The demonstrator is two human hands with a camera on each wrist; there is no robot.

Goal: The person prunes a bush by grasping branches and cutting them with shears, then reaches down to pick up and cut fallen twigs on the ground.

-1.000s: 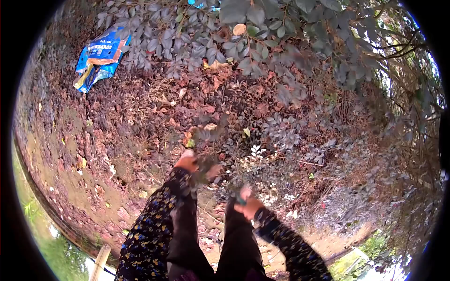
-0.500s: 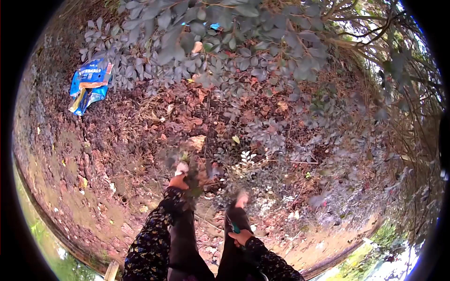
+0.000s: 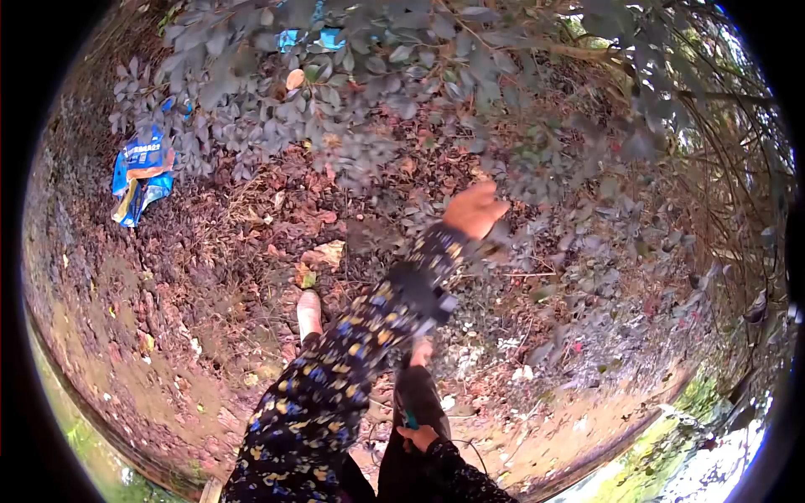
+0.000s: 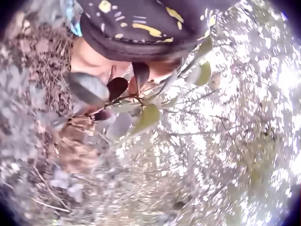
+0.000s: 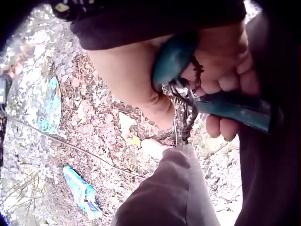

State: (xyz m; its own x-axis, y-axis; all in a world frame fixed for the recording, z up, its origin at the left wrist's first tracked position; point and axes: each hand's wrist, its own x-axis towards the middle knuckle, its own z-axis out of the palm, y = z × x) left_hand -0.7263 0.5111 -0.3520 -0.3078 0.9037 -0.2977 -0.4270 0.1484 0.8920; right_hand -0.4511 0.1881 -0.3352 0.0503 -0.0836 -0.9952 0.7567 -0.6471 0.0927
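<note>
My left hand (image 3: 475, 210) is stretched out to the right over the low shrubs. In the left wrist view it grips a leafy twig (image 4: 149, 117), whose rounded leaves cover most of the fingers. Pruning shears (image 5: 233, 110) with dark green handles sit in my right hand (image 5: 127, 75), beside the right thigh. The fingers curl under one handle, and the other lies against the palm near the thumb. Their spring and metal middle show between the spread handles. Seen from the head, the right hand is low by the dark trouser leg (image 3: 417, 390).
Leafy branches (image 3: 369, 75) hang across the top, and bare stems (image 3: 738, 193) rise at the right. Dry leaves cover the ground. A blue printed bag (image 3: 144, 172) lies at the left, and more blue plastic (image 3: 331, 38) shows behind the branches. My left shoe (image 3: 309, 312) stands on the soil.
My left hand has swung from beside the left leg far out to the right, across my body. The right hand has dropped slightly lower by the thigh, still holding the shears. The view has shifted.
</note>
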